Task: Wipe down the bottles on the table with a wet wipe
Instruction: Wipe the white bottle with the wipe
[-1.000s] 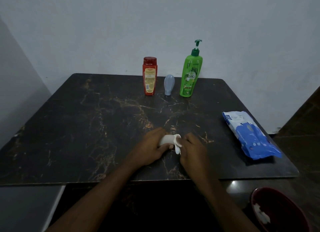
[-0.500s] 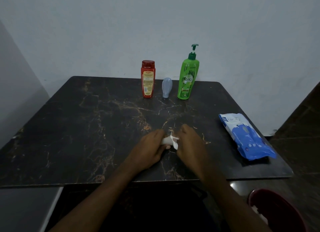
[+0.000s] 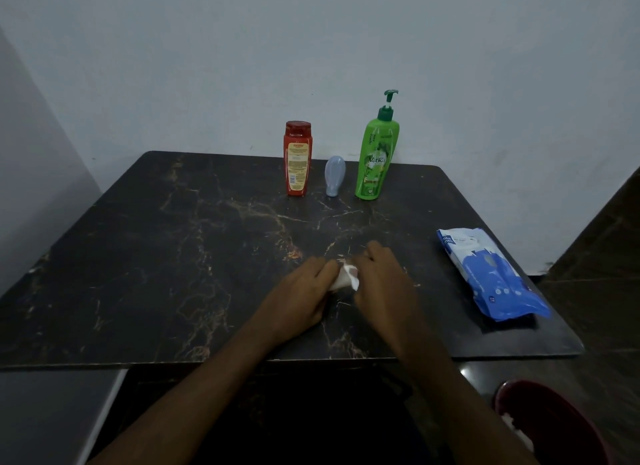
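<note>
The fingers of the left hand are curling round a small white bundle, and the right hand is closing on it from the other side, its fingers bent over the top. Both hands are gripping it between them, low over the table at about six o'clock from the table's middle. The light is dim and the hands are covering most of the bundle. It is probably a wet wipe wrapped on something small, though I cannot say for certain. A loose white corner is sticking out toward the person.

Three bottles are standing in a row at twelve o'clock, along the far edge by the wall and well apart from the hands. The red bottle is standing upright on the left. The green pump bottle is on the right, the tallest of the three. The little pale blue bottle is sitting between them — apparently on its cap end.

At three o'clock a blue and white pack of wipes is lying flat near the right edge. Off the table at roughly five o'clock, a dark red bin is sitting on the floor with something white inside.
</note>
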